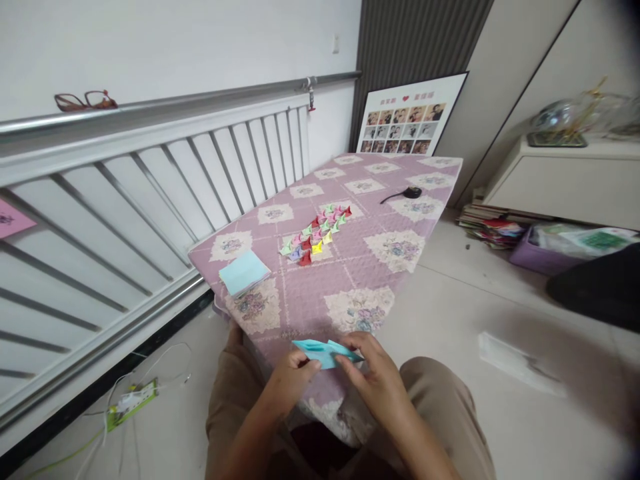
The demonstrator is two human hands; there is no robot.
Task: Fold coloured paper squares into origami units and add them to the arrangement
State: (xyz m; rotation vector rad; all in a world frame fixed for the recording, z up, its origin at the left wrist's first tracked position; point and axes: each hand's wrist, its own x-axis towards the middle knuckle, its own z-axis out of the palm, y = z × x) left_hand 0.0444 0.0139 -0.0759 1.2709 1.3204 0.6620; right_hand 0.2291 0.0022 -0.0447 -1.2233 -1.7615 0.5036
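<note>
A partly folded piece of light-blue origami paper (324, 357) is held up between both hands, over the near end of the table. My left hand (293, 381) pinches its left end, thumb in front. The right end is gripped by my right hand (374, 375), with the thumb against the front and fingers behind. Farther up the cloth, several small folded paper pieces (317, 235) in red, pink, green, yellow and purple sit close together in rows. A stack of square paper (245, 273) with a light-blue sheet on top lies at the table's left edge.
The table wears a pink floral tablecloth (350, 280). A black object with a thin tail (411, 193) lies toward its far right. The white radiator (200, 180) borders the left side, with glasses (86, 101) on the pipe above. On the floor at left lies a power strip (132, 404).
</note>
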